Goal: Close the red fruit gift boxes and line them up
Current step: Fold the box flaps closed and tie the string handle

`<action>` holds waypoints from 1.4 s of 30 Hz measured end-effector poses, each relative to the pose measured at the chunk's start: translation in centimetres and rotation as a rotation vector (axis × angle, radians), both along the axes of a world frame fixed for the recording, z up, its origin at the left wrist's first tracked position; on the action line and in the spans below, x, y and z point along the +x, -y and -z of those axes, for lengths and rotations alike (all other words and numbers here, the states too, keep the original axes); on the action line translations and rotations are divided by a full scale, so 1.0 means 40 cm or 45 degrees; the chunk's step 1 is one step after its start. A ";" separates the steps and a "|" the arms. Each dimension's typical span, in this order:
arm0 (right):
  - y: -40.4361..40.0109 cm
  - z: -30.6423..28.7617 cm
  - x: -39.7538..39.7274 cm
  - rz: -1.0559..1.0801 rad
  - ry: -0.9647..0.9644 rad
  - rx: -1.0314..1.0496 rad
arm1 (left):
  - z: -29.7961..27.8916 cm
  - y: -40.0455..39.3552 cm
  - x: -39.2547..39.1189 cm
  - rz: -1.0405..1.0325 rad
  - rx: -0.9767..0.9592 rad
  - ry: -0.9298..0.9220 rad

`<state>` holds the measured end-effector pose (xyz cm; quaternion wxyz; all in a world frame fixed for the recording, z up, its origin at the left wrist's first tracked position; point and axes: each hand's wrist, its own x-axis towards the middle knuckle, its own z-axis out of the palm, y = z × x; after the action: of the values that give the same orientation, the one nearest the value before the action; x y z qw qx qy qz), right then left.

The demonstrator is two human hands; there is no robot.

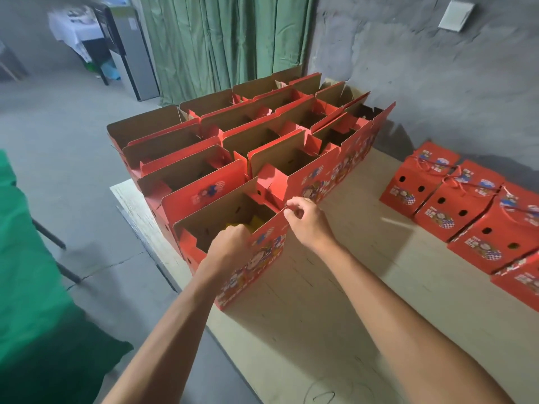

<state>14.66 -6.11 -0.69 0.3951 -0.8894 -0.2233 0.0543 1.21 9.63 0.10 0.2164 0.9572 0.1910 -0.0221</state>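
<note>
The nearest open red gift box (256, 258) stands at the front of a block of several open red boxes (248, 135) on the wooden table (335, 301). Something yellow shows inside it. My left hand (230, 243) grips the top edge of its near flap, fingers curled over into the box. My right hand (306, 218) pinches the upper right corner of the same flap. Several closed red boxes (472, 211) with string handles stand in a row at the right.
A grey concrete wall (437, 83) and a green curtain (221, 39) stand behind the table. A green cloth-covered table (35, 272) is at the left, across a concrete floor. The table's left edge lies close to the open boxes.
</note>
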 end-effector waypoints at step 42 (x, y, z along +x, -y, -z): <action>1.075 0.050 -0.404 0.975 -0.722 -0.486 | 0.022 0.809 -0.035 1.658 0.274 0.225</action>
<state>-1.49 -49.11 -2.70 0.2624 -0.9141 0.2481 0.1845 -0.20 -22.74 -0.79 0.0770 0.8915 -0.4436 -0.0505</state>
